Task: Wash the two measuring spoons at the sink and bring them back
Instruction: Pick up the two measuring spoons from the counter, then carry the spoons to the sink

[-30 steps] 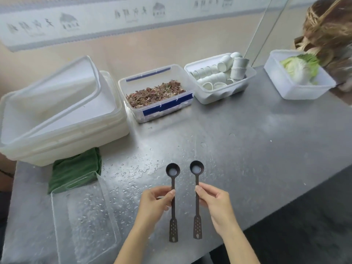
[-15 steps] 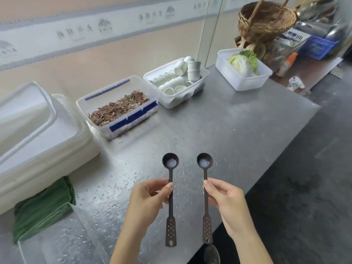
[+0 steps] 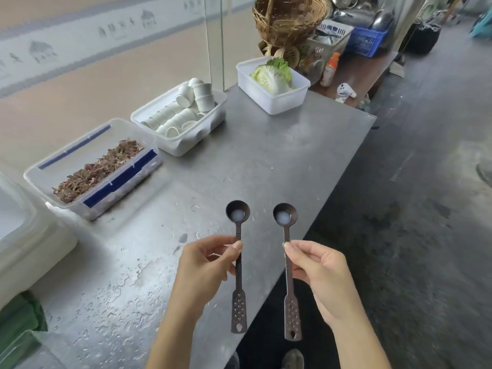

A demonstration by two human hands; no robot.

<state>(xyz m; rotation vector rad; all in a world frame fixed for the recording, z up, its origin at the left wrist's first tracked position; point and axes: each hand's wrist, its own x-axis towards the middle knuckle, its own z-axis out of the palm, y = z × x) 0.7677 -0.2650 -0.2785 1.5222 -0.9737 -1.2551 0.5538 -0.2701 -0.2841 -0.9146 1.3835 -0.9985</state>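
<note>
We stand at a steel table (image 3: 279, 155) whose near surface is beaded with water drops, and our view runs along it toward a dark wet floor (image 3: 426, 209) on the right. At the far left a large white tub (image 3: 24, 235) sits at the table's edge, with a green cloth (image 3: 18, 318) just below it. Farther back a clear box with blue clips (image 3: 93, 169) holds reddish-brown scraps, next to it a white box of small white cups (image 3: 183, 115), and beyond that a white box with a cabbage (image 3: 271, 81). A woven basket (image 3: 287, 17) and a blue crate (image 3: 367, 38) crowd a lower shelf past the table's end. Nothing lies between us and the spoons. Our left hand (image 3: 205, 267) pinches the left measuring spoon (image 3: 238, 265) at mid-handle between thumb and forefinger, above the table; our right hand (image 3: 319, 272) pinches the right measuring spoon (image 3: 288, 270) the same way, over the table's edge. Both bowls point away, level, each holding a whitish spot. Compared with a second ago, our view has swung right, the tub has slid nearly out of sight, and the spoons are held wider apart.
</note>
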